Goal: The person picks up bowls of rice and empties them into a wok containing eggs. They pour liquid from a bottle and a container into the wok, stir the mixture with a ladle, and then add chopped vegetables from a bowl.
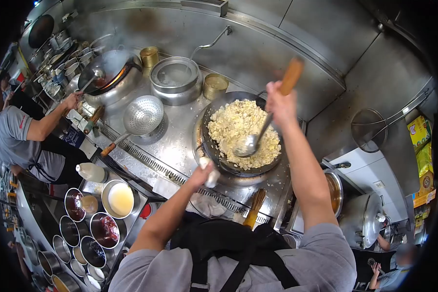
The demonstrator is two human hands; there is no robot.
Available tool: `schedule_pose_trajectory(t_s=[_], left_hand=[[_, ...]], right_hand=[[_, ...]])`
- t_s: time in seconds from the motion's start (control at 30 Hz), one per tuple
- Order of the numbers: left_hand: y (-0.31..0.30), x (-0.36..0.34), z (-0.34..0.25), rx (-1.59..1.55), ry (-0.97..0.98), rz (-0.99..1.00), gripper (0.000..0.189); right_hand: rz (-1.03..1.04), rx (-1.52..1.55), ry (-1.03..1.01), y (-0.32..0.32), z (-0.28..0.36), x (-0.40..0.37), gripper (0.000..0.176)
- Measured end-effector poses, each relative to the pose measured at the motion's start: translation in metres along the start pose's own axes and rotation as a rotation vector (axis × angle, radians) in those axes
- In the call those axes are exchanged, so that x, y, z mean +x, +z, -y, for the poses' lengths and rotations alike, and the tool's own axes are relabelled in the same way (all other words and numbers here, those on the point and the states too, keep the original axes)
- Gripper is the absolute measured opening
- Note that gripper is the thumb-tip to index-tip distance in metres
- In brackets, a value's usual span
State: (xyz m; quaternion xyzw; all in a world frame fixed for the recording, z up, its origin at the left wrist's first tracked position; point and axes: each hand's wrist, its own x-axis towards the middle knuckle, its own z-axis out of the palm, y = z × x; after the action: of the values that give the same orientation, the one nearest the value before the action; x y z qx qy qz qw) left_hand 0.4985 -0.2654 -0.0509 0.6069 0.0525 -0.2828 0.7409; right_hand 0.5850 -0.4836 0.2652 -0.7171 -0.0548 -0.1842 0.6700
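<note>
My right hand [282,103] grips a ladle [247,145] by its shaft, just below the blurred wooden handle. The metal bowl of the ladle rests in a mound of yellowish fried rice [238,119] with bits of egg. This rice fills much of a dark wok [223,100] on the burner in front of me. At the wok's near left edge, my left hand [199,176] is closed around a folded white cloth [212,177]. The cloth hides whether a wok handle lies beneath it.
A perforated strainer [143,116] lies left of the wok, below a metal pot [175,73]. A bamboo brush [254,208] sits near my apron. Sauce containers [105,229] crowd the lower left. At far left, a co-worker [27,138] works a second wok [113,63] over flame.
</note>
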Motion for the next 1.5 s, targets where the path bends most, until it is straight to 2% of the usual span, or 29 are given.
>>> schedule_pose_trajectory(t_s=[0.07,0.13,0.17,0.2,0.23,0.27,0.3,0.33,0.4,0.47,0.53,0.6,0.63,0.67,0.73,0.77,0.8,0.83,0.87,0.9,0.93,0.97,1.0,1.03,1.07,1.13,1.2,1.33,1.5], left_hand=[[-0.028,-0.044,-0.011,-0.015,0.088,-0.099,0.040],[-0.075,-0.056,0.017,-0.076,0.090,-0.069,0.040],[-0.088,-0.066,0.021,-0.127,0.114,-0.143,0.051],[-0.102,-0.070,0.026,-0.130,0.120,-0.148,0.051],[-0.116,-0.071,0.034,0.018,0.191,-0.140,0.053],[-0.126,-0.074,0.043,0.171,0.257,-0.129,0.055],[-0.132,-0.076,0.047,0.257,0.263,-0.137,0.069],[-0.143,-0.073,0.061,0.422,0.170,-0.161,0.070],[-0.151,-0.075,0.084,0.936,0.088,-0.300,0.069],[-0.146,-0.077,0.086,0.937,0.105,-0.340,0.068],[-0.135,-0.083,0.085,0.944,0.122,-0.374,0.067],[-0.122,-0.087,0.076,0.997,0.133,-0.407,0.068],[-0.117,-0.090,0.061,1.046,-0.093,-0.354,0.074],[-0.118,-0.091,0.054,1.049,-0.079,-0.374,0.074],[-0.114,-0.098,0.052,1.058,-0.051,-0.427,0.079],[-0.117,-0.102,0.060,1.082,0.020,-0.516,0.083],[-0.128,-0.102,0.083,1.068,0.012,-0.572,0.083],[-0.143,-0.104,0.114,1.045,0.142,-0.628,0.082],[-0.156,-0.114,0.129,1.025,0.267,-0.699,0.082],[-0.163,-0.136,0.122,0.792,0.024,-0.483,0.077],[-0.153,-0.170,0.114,0.769,0.000,-0.516,0.070],[-0.152,-0.192,0.122,0.735,-0.083,-0.498,0.069],[-0.149,-0.217,0.133,0.690,-0.168,-0.477,0.067],[-0.141,-0.245,0.136,0.703,-0.245,-0.523,0.066],[-0.131,-0.275,0.141,0.712,-0.326,-0.560,0.065],[-0.127,-0.323,0.199,0.731,-0.382,-0.731,0.056],[-0.117,-0.379,0.254,0.701,-0.542,-0.866,0.058],[-0.074,-0.495,0.308,0.491,-0.862,-1.005,0.059],[0.005,-0.575,0.382,0.220,-0.819,-1.427,0.056]], right_hand=[[-0.059,0.078,-0.138,0.006,0.063,-0.017,0.025],[0.056,0.246,-0.266,-0.008,0.067,-0.034,0.024],[-0.057,0.302,-0.273,0.001,0.044,-0.037,0.025],[-0.168,0.358,-0.285,0.011,0.002,-0.038,0.026],[-0.194,0.185,-0.268,0.024,-0.046,-0.042,0.028],[-0.244,0.209,-0.088,0.024,-0.081,-0.042,0.027],[-0.177,0.148,-0.090,0.020,-0.075,-0.031,0.028],[-0.114,0.088,-0.087,0.018,-0.063,-0.020,0.029],[-0.237,0.046,-0.048,0.031,-0.002,-0.019,0.027],[-0.207,0.096,-0.097,0.022,0.022,-0.026,0.022],[-0.247,0.204,-0.189,0.012,-0.007,-0.039,0.021],[-0.231,0.343,-0.099,-0.019,-0.097,-0.066,0.019],[-0.315,0.375,-0.101,-0.032,-0.104,-0.085,0.019],[-0.391,0.415,-0.107,-0.045,-0.109,-0.102,0.019],[-0.380,0.362,-0.057,-0.085,-0.123,-0.140,0.014],[-0.399,0.163,0.175,-0.112,-0.127,-0.170,0.014],[-0.212,0.178,0.454,-0.135,-0.119,-0.200,0.018],[0.035,0.276,0.755,-0.174,-0.146,-0.227,0.024],[0.125,0.465,1.130,-0.188,-0.138,-0.253,0.027],[0.258,0.456,1.013,-0.173,-0.124,-0.284,0.019],[0.458,0.360,0.949,-0.176,-0.127,-0.309,0.022],[0.293,0.225,1.176,-0.184,-0.141,-0.334,0.037],[0.493,0.290,1.194,-0.207,-0.190,-0.357,0.045],[0.685,0.359,1.218,-0.191,-0.201,-0.354,0.054],[0.866,0.314,1.090,-0.186,-0.206,-0.342,0.048],[1.159,0.237,0.772,-0.109,-0.128,-0.292,0.036],[1.142,0.077,0.869,-0.092,-0.154,-0.259,0.038],[1.391,-0.011,0.461,-0.016,-0.135,-0.185,0.040],[1.426,0.086,0.256,0.089,-0.067,-0.187,0.033]])
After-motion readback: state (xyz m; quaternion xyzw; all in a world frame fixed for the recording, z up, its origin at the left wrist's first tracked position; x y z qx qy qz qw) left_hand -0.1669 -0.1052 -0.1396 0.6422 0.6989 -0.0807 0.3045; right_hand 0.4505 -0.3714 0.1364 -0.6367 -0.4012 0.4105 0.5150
